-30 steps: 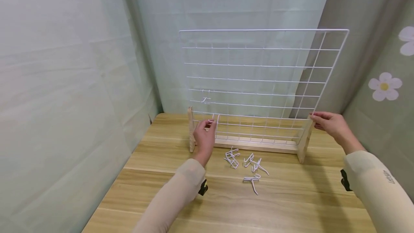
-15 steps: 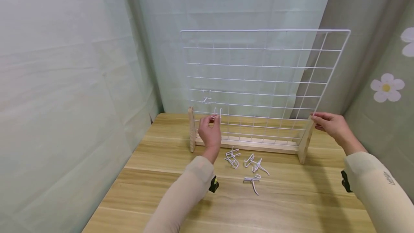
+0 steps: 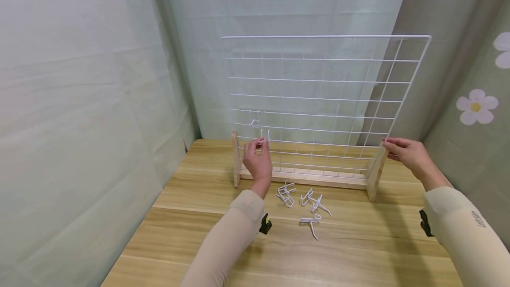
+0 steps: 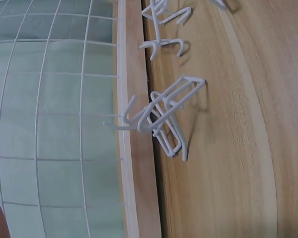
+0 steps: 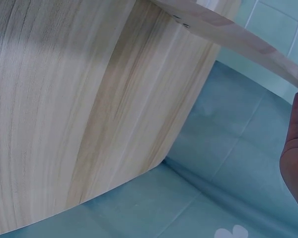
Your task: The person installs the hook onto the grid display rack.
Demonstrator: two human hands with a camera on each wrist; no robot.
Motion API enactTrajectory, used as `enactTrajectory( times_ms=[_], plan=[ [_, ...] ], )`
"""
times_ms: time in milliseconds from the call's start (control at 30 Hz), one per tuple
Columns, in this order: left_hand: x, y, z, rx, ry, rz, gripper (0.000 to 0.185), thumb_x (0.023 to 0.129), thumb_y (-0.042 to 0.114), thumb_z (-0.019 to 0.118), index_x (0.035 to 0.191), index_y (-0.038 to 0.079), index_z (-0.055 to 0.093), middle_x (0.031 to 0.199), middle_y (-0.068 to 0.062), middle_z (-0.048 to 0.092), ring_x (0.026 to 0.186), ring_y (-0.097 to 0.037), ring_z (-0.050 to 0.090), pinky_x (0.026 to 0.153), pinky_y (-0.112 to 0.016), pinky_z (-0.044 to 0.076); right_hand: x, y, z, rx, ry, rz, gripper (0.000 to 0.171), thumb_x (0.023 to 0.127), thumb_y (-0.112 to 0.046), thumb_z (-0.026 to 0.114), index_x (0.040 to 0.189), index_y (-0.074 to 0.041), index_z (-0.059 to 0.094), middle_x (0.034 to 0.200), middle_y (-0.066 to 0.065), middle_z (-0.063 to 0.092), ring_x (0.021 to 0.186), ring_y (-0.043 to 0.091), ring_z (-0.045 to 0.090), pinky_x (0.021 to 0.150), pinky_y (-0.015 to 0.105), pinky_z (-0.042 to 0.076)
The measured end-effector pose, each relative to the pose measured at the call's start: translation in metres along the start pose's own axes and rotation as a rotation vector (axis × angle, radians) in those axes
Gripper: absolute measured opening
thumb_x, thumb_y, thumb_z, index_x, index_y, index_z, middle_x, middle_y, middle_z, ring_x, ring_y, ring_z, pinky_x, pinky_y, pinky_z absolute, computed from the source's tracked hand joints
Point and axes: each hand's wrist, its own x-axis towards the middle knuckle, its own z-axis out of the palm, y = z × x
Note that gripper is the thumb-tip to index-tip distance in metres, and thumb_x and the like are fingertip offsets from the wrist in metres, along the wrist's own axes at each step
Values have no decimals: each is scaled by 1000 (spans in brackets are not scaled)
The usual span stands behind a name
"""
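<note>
— While the left hand (image 3: 258, 163) is up against the lower left part of the wire grid panel (image 3: 324, 101), what is it holding?

— A small white wire hook (image 3: 265, 137), pinched between thumb and fingertips. Its two prongs stand upright against the grid, low down, near the left wooden post (image 3: 235, 158).

— And the right hand (image 3: 407, 154)?

— It rests on the top of the right wooden post (image 3: 375, 174), at the panel's lower right corner, fingers curled over the post's edge. In the right wrist view only the side of the palm shows beside the post's slanted board.

— Where does the panel stand?

— Upright in a wooden base (image 3: 314, 178) at the back of the wooden table (image 3: 358, 251), close to the pale green backdrop.

— Anything else on the grid?

— One hook already hung (image 3: 253, 121), one row above and just to the left of the held one.

— And on the table?

— Loose white hooks (image 3: 304, 205) lie scattered in front of the base, between the two arms. The left wrist view shows a tangled clump of them (image 4: 169, 116) right beside the base rail.
</note>
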Motion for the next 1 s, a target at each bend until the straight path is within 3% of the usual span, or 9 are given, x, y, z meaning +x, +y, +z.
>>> enactTrajectory(
  times_ms=[267,667,1000],
  plan=[
    [2,2,5,-36,5,37,8,87,7,76,90,1,71,90,-12,65,83,-27,64,76,-40,52,-1,0,-1,-19,5,8,60,101,-33,57,137,14,45,93,-30,58,84,-9,60,77,17,53],
    [7,20,24,-73,31,72,8,88,7,74,90,0,71,87,-13,63,83,-27,63,76,-41,53,-4,0,-1,-15,4,14,61,101,-33,57,137,14,45,93,-32,58,84,-10,60,77,16,53],
    [17,34,36,-60,41,51,9,89,8,74,91,0,70,88,-13,63,85,-26,63,77,-37,50,-2,0,-2,-5,12,17,64,100,-35,57,138,14,44,94,-31,58,85,-10,60,78,17,53]
  ],
)
